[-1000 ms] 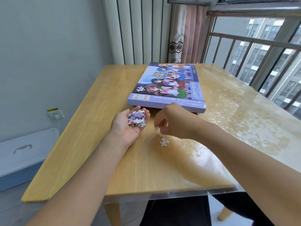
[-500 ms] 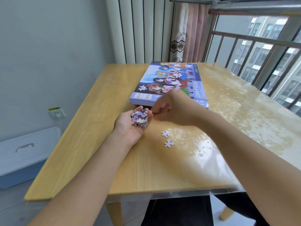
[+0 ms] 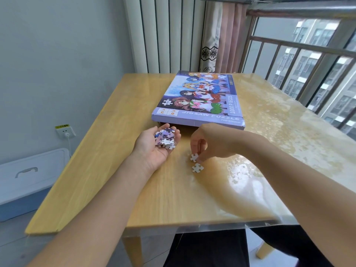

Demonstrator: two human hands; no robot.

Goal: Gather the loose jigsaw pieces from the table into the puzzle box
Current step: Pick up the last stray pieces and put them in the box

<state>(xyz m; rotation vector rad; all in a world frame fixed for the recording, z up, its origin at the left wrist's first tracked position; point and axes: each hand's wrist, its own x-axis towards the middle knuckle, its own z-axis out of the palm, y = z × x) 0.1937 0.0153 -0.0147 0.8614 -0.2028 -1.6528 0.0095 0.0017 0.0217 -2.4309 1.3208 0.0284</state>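
Observation:
My left hand (image 3: 154, 147) lies palm up on the wooden table (image 3: 107, 170) and cups a pile of several jigsaw pieces (image 3: 165, 138). My right hand (image 3: 207, 143) reaches down just right of it and pinches a white jigsaw piece (image 3: 193, 157) at the table surface with thumb and fingertip. A second white loose piece (image 3: 197, 168) lies flat on the table just below the pinched one. The purple puzzle box (image 3: 200, 99), its lid shut with a cartoon picture, lies beyond both hands.
A clear plastic cover (image 3: 289, 135) spreads over the table's right half. A white and blue storage bin (image 3: 27, 180) stands on the floor at left, below a wall socket (image 3: 65, 131). Window railing (image 3: 308, 54) runs along the right.
My right hand has come back from over the left palm and dropped to the table, where it now pinches the upper of the two white pieces. My left hand stays put.

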